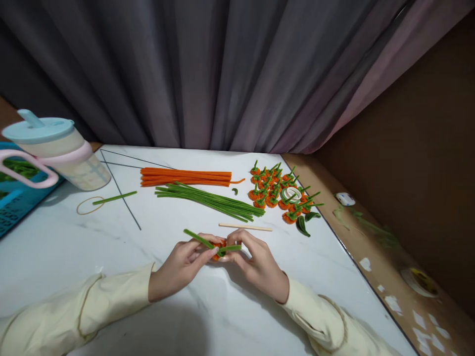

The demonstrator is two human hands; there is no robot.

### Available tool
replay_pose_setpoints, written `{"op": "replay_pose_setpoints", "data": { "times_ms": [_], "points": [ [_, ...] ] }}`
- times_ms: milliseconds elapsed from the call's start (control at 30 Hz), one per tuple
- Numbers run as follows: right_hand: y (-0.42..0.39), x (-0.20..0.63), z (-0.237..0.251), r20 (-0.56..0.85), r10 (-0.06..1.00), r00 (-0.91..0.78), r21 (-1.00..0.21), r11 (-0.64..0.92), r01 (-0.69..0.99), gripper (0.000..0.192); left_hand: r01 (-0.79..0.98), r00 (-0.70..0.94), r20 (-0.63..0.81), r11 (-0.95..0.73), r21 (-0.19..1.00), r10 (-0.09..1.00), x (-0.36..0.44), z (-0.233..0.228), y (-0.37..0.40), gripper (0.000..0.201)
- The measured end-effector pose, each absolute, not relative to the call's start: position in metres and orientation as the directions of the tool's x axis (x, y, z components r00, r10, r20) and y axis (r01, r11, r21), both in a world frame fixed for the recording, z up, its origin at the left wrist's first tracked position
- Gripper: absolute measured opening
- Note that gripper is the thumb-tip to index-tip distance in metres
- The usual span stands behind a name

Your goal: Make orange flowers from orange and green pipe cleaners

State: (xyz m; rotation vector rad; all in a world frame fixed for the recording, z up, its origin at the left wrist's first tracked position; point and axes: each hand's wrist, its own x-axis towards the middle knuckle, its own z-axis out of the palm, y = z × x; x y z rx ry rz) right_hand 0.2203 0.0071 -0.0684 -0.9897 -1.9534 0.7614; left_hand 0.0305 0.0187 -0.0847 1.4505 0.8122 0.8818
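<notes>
Green pipe cleaner (208,242) on an orange coil (218,245) — pinched by left hand (181,267) and right hand (256,264) fingers.

sleeves: cream, long | cuffs: gathered at wrists | fingers: bare

From my feed, the orange piece (218,245) is mostly hidden between my hands' fingertips (214,252) (shape unclear), the blue basket (15,202) is cut off at the left edge, and both sleeves run out of frame below.
</notes>
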Motion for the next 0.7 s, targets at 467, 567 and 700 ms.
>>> {"op": "replay_pose_setpoints", "data": {
  "times_ms": [467, 567, 700],
  "points": [
    [0.002, 0.221, -0.071, 0.519, 0.726, -0.452, -0.648, 0.678, 0.346, 0.023, 0.02, 0.515, -0.057, 0.055, 0.998, 0.855, 0.032, -0.08, 0.019, 0.026],
    [0.003, 0.222, -0.072, 0.53, 0.724, -0.442, -0.647, 0.682, 0.341, 0.026, -0.037, 0.575, -0.146, 0.204, 0.978, 0.805, 0.032, -0.077, 0.023, 0.032],
    [0.005, 0.225, -0.071, 0.53, 0.699, -0.48, -0.615, 0.707, 0.35, 0.028, -0.045, 0.696, -0.237, 0.371, 0.927, 0.678, 0.03, -0.075, 0.031, 0.037]
  ]
}}
